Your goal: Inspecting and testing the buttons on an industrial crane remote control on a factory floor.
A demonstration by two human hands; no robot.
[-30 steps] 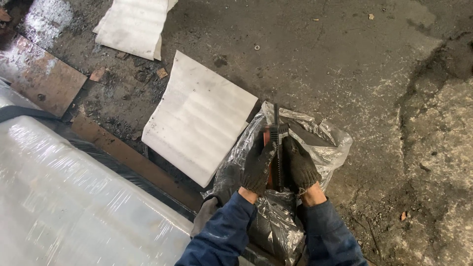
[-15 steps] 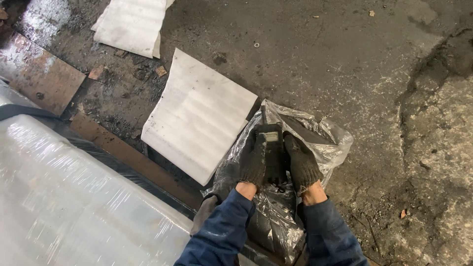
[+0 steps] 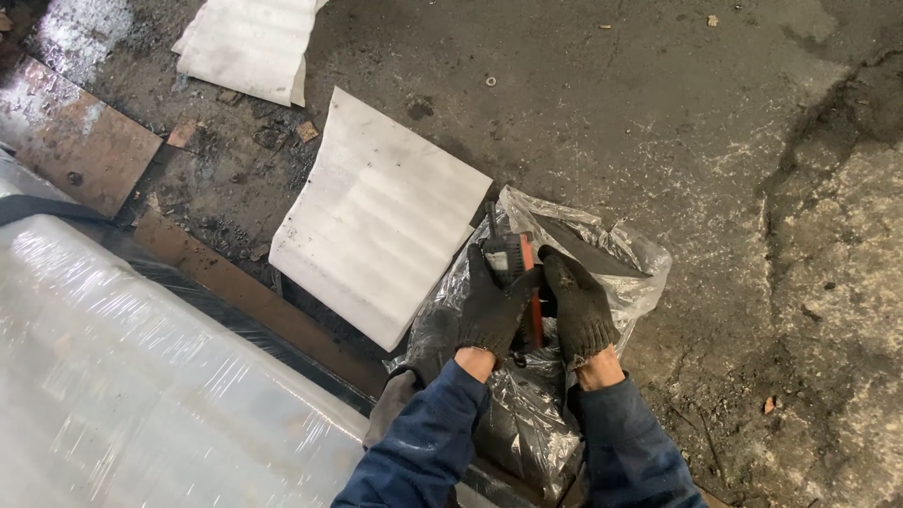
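Note:
Both my hands wear dark knit gloves and blue sleeves. My left hand (image 3: 489,310) grips a small dark tool with a red-orange part (image 3: 513,259), held upright over a crumpled clear plastic bag (image 3: 611,254). My right hand (image 3: 578,306) is closed beside it, its fingers touching the tool's red side. The tool's thin dark tip sticks up above my left fingers. The bag lies on the dirty concrete floor, and its lower part runs down between my forearms.
A white corrugated sheet (image 3: 381,216) lies on the floor left of the bag; another white sheet (image 3: 249,42) lies farther up. A large object wrapped in clear film (image 3: 122,376) fills the lower left, edged by rusty metal strips (image 3: 75,146). Cracked concrete (image 3: 828,282) spreads to the right.
My hands have drawn the tool up out of the bag; its red part now shows between my gloves. The bag and the sheets have stayed in place.

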